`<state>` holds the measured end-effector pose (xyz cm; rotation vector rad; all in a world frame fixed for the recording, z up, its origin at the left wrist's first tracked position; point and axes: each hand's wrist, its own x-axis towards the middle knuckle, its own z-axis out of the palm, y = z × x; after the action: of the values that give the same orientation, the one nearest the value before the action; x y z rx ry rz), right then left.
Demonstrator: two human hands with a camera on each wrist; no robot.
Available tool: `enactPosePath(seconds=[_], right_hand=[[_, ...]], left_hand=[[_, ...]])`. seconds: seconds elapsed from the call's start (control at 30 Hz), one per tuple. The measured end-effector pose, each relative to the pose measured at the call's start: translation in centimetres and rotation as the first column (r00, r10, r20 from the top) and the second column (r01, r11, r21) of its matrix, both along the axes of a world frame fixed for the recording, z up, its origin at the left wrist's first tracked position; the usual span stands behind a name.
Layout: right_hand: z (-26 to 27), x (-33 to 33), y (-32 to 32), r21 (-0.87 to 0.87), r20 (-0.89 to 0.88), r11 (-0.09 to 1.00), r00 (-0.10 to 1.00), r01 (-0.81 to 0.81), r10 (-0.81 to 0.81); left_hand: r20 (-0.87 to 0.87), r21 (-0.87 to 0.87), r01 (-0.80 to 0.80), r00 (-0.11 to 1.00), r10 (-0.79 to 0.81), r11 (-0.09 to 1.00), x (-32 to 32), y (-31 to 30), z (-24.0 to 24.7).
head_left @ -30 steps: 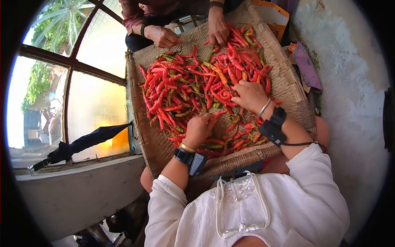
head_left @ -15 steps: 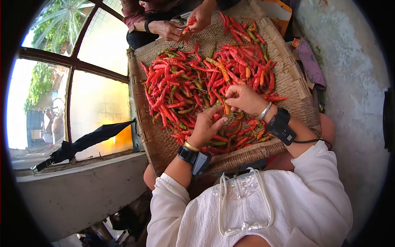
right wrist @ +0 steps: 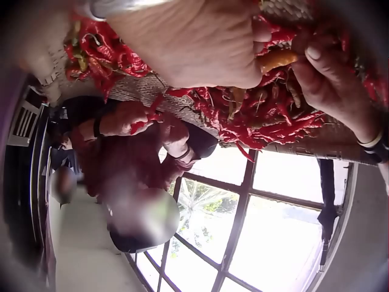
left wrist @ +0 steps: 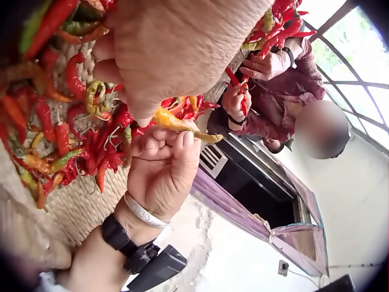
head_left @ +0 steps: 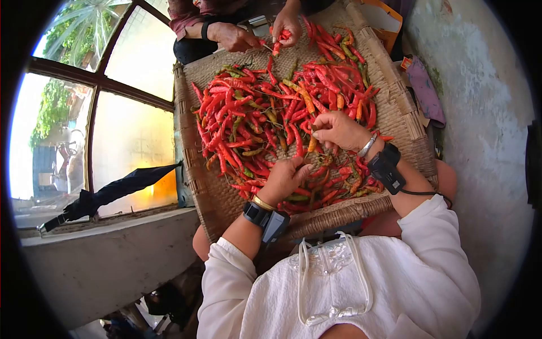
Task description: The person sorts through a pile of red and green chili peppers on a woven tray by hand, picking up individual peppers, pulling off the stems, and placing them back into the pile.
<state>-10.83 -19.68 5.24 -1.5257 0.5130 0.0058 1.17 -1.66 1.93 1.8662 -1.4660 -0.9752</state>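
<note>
My right hand (head_left: 341, 131), with a silver bracelet, pinches a yellow-orange chili pepper (left wrist: 176, 123) between thumb and fingers above the pile. My left hand (head_left: 282, 182), with a gold bangle, is just nearer to me, its fingers bent and its fingertips close to the pepper's orange end. Its palm is hidden, so I cannot tell whether it holds anything. Under both hands red chili peppers (head_left: 228, 107), with some green and orange ones, lie heaped on a woven tray (head_left: 333, 216). Across the tray another person's hands (head_left: 234, 37) hold a few red chilies (head_left: 280, 38).
A folded dark umbrella (head_left: 121, 192) leans by the window (head_left: 135, 141) on the left, above a ledge (head_left: 113, 248). A plastered wall (head_left: 480, 113) stands on the right. Beside the tray's right edge are a purple cloth (head_left: 424, 90) and an orange-edged box (head_left: 389, 28).
My right hand has drawn back from the pile and now pinches the yellow-orange chili. A red chili showed at my left fingers before. The other person's hands came together over red chilies.
</note>
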Motion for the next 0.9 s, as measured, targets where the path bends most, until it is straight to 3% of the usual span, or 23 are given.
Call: enactPosePath(seconds=[0.03, 0.1, 0.13, 0.17, 0.2, 0.23, 0.3, 0.33, 0.4, 0.43, 0.47, 0.57, 0.63, 0.67, 0.7, 0.73, 0.77, 0.8, 0.9], right_hand=[[0.0, 0.1, -0.8, 0.09, 0.071, 0.986, 0.986, 0.142, -0.149], [0.6, 0.1, -1.5, 0.414, 0.247, 0.792, 0.782, 0.448, -0.572], [0.5, 0.0, -1.9, 0.415, 0.245, 0.791, 0.782, 0.449, -0.572], [0.5, -0.2, -2.4, 0.299, 0.208, 0.805, 0.788, 0.513, -0.58], [0.4, -0.4, -2.7, 0.176, 0.171, 0.806, 0.789, 0.565, -0.59], [-0.2, -0.4, -2.3, 0.177, 0.167, 0.807, 0.791, 0.564, -0.589], [-1.6, -0.1, -1.1, -0.216, 0.134, 0.924, 0.947, 0.316, -0.292], [-1.8, 0.2, -0.1, -0.256, 0.146, 0.939, 0.969, 0.229, -0.197], [-1.7, 0.0, 1.0, -0.512, 0.031, 0.858, 0.998, -0.03, 0.053], [-1.8, 0.1, 1.4, -0.614, -0.007, 0.78, 0.989, -0.122, 0.149], [-2.5, 0.2, 1.7, -0.614, -0.003, 0.78, 0.989, -0.12, 0.15], [-4.7, 0.6, 2.6, -0.64, 0.052, 0.758, 0.977, -0.126, 0.207], [-4.5, 0.7, 3.2, -0.509, 0.02, 0.851, 0.987, -0.129, 0.162], [-4.4, 0.7, 3.2, -0.388, -0.032, 0.912, 0.991, -0.13, 0.127], [-4.1, 0.8, 3.5, -0.391, -0.033, 0.911, 0.991, -0.13, 0.128], [-3.7, 0.8, 3.7, -0.172, -0.019, 0.985, 1.0, 0.012, -0.015], [-3.5, 0.9, 3.8, 0.056, -0.037, 0.986, 0.987, 0.159, -0.157], [-3.4, 0.9, 3.6, 0.05, -0.034, 0.986, 0.987, 0.159, -0.157], [-3.4, 0.8, 2.8, 0.185, -0.038, 0.961, 0.979, 0.204, -0.201]], left_hand=[[0.033, -0.06, -0.022, 0.999, 0.024, 0.998, 0.0, 0.1, 0.1], [0.066, -0.117, -0.039, 0.997, 0.047, 0.992, 0.1, 0.3, 0.1], [0.157, -0.154, 0.004, 0.987, 0.02, 0.988, 0.2, 0.4, -0.2], [0.248, -0.188, 0.051, 0.969, -0.003, 0.981, 0.4, 0.4, -0.3], [0.248, -0.188, 0.051, 0.969, -0.003, 0.981, 0.4, 0.3, -0.2], [0.305, -0.123, 0.114, 0.95, -0.072, 0.986, 0.5, 0.4, 0.0], [0.358, -0.052, 0.17, 0.923, -0.14, 0.984, 0.5, 0.4, 0.2], [0.396, -0.038, 0.144, 0.911, -0.118, 0.989, 0.5, 0.4, 0.3], [0.433, -0.018, 0.119, 0.896, -0.099, 0.993, 0.3, 0.2, 0.2], [0.445, -0.074, 0.04, 0.895, -0.003, 0.996, 0.3, 0.0, 0.2], [0.455, -0.132, -0.038, 0.886, 0.095, 0.99, 0.2, -0.1, 0.3], [0.392, -0.132, 0.003, 0.919, 0.049, 0.991, 0.2, -0.1, -0.5], [0.369, -0.107, 0.008, 0.929, 0.033, 0.994, 0.1, -0.2, -1.1], [0.316, -0.183, 0.009, 0.948, 0.05, 0.983, 0.1, -0.2, -1.5], [0.26, -0.258, 0.005, 0.963, 0.064, 0.966, 0.0, -0.3, -1.3], [0.261, -0.262, 0.004, 0.963, 0.067, 0.965, -0.1, -0.4, -1.1], [0.136, -0.258, -0.045, 0.987, 0.082, 0.965, -0.2, -0.4, -0.9], [0.009, -0.249, -0.091, 0.995, 0.096, 0.964, -0.3, -0.5, -0.5], [-0.015, -0.249, -0.068, 0.998, 0.066, 0.966, -0.3, -0.3, 0.1]])
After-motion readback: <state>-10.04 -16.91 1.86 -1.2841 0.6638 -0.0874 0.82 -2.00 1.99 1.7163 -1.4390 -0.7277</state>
